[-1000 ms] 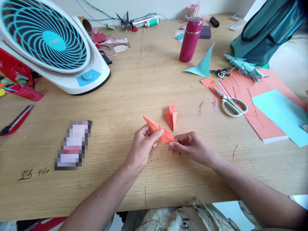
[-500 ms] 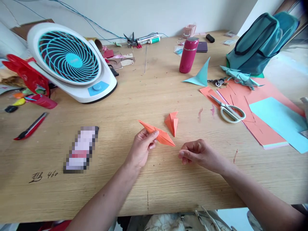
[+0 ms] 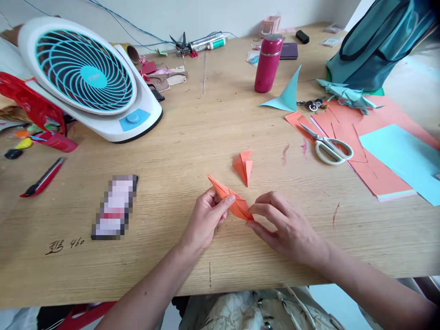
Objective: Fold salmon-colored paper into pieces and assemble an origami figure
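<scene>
A long, pointed piece of folded orange paper (image 3: 239, 209) is held just above the table, slanting down to the right. My left hand (image 3: 207, 215) pinches it near its middle, thumb on top. At the lower right tip, the thumb and fingertips of my right hand (image 3: 283, 224) close on the paper's end. Just beyond my hands lies a second folded orange paper piece (image 3: 244, 167), fan-shaped with sharp points. Its narrow end points towards me.
Left are a fan (image 3: 92, 78), a utility knife (image 3: 44, 178) and a blurred-out phone (image 3: 115, 206). Scissors (image 3: 332, 150) rest on orange paper sheets (image 3: 385, 174) at right, by a blue sheet (image 3: 405, 158). Behind stand a magenta bottle (image 3: 268, 64), folded teal paper (image 3: 287, 94) and a teal bag (image 3: 371, 50).
My right hand has moved in from beside the orange paper and taken its right tip. My left hand has shifted slightly right with the paper, and the view has tilted a little.
</scene>
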### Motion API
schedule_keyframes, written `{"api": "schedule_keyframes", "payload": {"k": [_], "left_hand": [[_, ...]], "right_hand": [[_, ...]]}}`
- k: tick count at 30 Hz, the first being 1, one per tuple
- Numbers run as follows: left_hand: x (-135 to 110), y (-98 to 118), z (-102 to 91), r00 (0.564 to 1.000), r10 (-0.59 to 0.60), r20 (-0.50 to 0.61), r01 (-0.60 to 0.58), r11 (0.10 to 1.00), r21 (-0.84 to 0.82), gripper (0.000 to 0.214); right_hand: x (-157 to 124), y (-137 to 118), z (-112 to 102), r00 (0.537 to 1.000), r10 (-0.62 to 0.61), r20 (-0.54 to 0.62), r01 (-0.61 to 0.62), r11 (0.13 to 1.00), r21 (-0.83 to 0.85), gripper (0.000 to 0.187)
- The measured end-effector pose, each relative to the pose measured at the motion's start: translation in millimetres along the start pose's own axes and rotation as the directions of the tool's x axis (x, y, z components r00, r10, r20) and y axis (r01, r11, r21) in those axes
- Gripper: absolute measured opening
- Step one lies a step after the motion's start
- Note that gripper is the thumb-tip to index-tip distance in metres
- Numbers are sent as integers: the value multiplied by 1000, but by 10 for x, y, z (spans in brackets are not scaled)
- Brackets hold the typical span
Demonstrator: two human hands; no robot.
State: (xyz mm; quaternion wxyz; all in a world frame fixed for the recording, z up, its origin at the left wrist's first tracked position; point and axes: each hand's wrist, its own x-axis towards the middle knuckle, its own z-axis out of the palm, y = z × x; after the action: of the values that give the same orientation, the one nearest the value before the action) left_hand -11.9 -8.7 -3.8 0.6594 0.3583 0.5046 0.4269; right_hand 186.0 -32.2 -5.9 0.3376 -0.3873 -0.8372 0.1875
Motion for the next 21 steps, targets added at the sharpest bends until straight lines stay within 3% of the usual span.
{"api": "schedule_keyframes", "payload": {"k": [3,6,8,10,15,21], "left_hand": [[-103,-59,46,999,-27,17,26,1000,7,35],[-150,-109,74,999,-27,40,27,1000,13,31],[-152,-142,74,999,8,45,-10,999,37,29],[-143,-175,62,998,44,50,-48,996,79,27],[-124,-221,28,998,32,56,-41,986,163,27],[-115,-194,4,994,72,88,-92,965,246,32]], "right_hand": [[16,-27,48,980,198,-28,-188,959,211,12],[74,-1,106,892,427,152,-441,740,507,16],[109,29,137,839,480,257,-525,587,617,22],[130,53,155,817,490,306,-553,510,659,26],[123,77,150,795,506,336,-594,531,605,27],[85,87,151,816,484,317,-572,599,560,25]]}}
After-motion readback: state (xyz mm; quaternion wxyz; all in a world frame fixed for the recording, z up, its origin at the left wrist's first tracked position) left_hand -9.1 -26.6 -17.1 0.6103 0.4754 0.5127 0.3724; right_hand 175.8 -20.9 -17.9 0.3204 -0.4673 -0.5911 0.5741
